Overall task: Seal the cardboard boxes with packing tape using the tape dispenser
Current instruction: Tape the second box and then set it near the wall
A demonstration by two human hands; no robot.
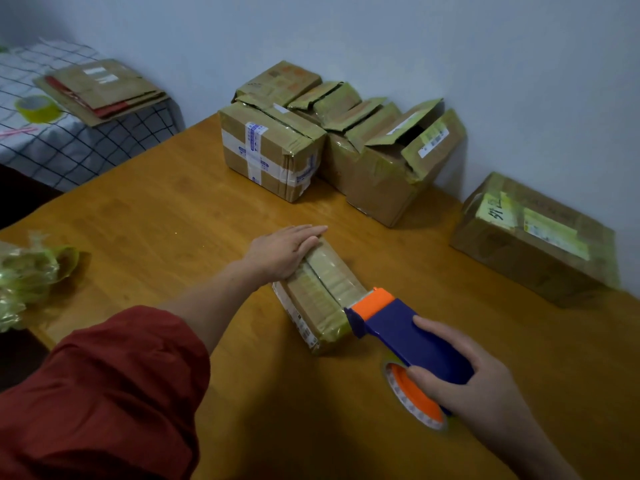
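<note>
A small flat cardboard box [320,289] lies in the middle of the wooden table [166,220], its top covered in yellowish tape. My left hand [284,252] presses flat on the box's far left side, fingers together. My right hand [474,379] grips a blue and orange tape dispenser [398,327]. The dispenser's orange head touches the box's near right end. Its tape roll [414,398] hangs below the handle, partly hidden by my fingers.
Several cardboard boxes [273,150] stand along the wall at the back, one [405,157] with open flaps. Another box [533,240] lies at the right. Crumpled tape scraps [27,271] lie at the left edge. A checked surface [69,147] holds flat cardboard [100,91] and a tape roll [36,107].
</note>
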